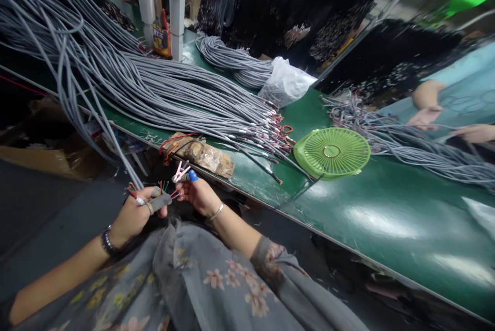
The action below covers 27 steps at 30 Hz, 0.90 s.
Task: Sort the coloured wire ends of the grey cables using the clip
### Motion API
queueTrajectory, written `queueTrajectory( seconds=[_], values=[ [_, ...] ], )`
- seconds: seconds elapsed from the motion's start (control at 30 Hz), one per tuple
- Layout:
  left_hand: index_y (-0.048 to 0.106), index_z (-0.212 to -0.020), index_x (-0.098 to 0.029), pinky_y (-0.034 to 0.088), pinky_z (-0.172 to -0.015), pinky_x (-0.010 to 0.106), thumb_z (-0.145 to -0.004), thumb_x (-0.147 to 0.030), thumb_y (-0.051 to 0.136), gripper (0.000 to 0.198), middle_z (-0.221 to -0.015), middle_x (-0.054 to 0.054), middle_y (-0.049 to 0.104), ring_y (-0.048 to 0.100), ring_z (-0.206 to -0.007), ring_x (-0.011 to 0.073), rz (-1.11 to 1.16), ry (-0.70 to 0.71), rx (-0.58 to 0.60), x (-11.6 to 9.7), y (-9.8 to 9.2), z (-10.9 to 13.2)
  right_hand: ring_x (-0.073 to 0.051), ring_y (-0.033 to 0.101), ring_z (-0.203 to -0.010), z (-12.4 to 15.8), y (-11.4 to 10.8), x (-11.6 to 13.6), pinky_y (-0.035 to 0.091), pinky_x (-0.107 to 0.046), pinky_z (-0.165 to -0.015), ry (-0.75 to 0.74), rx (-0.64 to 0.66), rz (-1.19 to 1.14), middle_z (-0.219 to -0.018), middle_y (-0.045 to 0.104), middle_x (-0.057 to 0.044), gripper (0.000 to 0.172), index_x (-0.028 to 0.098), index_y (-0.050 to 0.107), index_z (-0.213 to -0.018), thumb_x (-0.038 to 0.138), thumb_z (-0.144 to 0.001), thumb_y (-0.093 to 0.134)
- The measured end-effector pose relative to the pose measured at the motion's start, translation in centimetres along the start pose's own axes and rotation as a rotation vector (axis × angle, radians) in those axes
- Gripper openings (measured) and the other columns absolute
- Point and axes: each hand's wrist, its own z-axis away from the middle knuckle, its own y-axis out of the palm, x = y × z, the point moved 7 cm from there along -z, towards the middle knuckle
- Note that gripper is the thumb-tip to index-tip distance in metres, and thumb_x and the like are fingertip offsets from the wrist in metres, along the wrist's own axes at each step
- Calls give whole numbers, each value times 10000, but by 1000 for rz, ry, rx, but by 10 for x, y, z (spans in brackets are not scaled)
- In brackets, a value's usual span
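Cable end (160,200), grey and rubbery, sits pinched in the left hand (133,217) over the lap, below the worktop (251,174) edge. On my feed its long axis points right, with thin red and green wires (164,186) fanning toward the right hand (199,194), which is just beside them and the nearer of the two. That hand pinches a small metal clip (181,172) with a blue tip. Farther right, I see a round slatted green grille (331,152) lying flat on the glossy worktop.

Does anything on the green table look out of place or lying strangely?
Yes: the green fan lies flat, grille up, on the table among gray cables, not standing. The left hand grips a cable end; the right hand a small clip.
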Motion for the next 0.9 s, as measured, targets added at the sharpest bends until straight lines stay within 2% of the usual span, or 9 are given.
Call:
queueTrajectory(
  seconds=[0.07,0.2,0.27,0.4,0.6,0.9],
  values=[
    [639,-490,-227,476,-559,279,-743,-412,639,313,-501,23,643,561,-511,167,65,-7,7,0,2,-4,-100,531,-572,-5,-1,7,460,-240,-578,-25,-13,31,-715,650,-16,501,165,676,-822,665,-810,674],
    [627,-477,-220,455,-528,266,-732,-420,662,326,-474,15,610,525,-479,148,155,-29,43,-2,10,-11,-110,510,-578,-11,1,21,446,-242,-582,-186,-58,125,-666,636,-10,534,167,669,-725,699,-760,694],
    [626,-471,-218,449,-522,264,-727,-417,666,326,-467,13,604,518,-473,145,158,-31,50,-3,12,-13,-106,491,-566,-12,3,22,438,-234,-568,-220,-78,106,-636,618,2,530,167,673,-719,695,-747,710],
    [619,-461,-220,454,-516,264,-719,-416,671,328,-459,15,605,519,-472,148,145,-29,36,-3,12,-13,-113,515,-586,-16,12,13,461,-229,-554,-95,-29,-84,-669,625,1,470,169,697,-831,636,-789,722],
    [617,-473,-213,459,-510,253,-719,-409,662,317,-466,13,612,524,-476,147,113,-44,53,3,13,-12,-117,548,-604,-17,12,12,488,-227,-576,-54,-116,-200,-661,623,-5,395,163,692,-801,549,-792,775],
    [637,-510,-217,463,-535,269,-727,-382,661,274,-496,18,644,560,-493,157,87,-25,8,8,5,-3,-126,565,-626,-10,14,6,475,-229,-573,18,-7,-207,-723,651,-24,538,176,650,-791,702,-875,567]
  ],
)
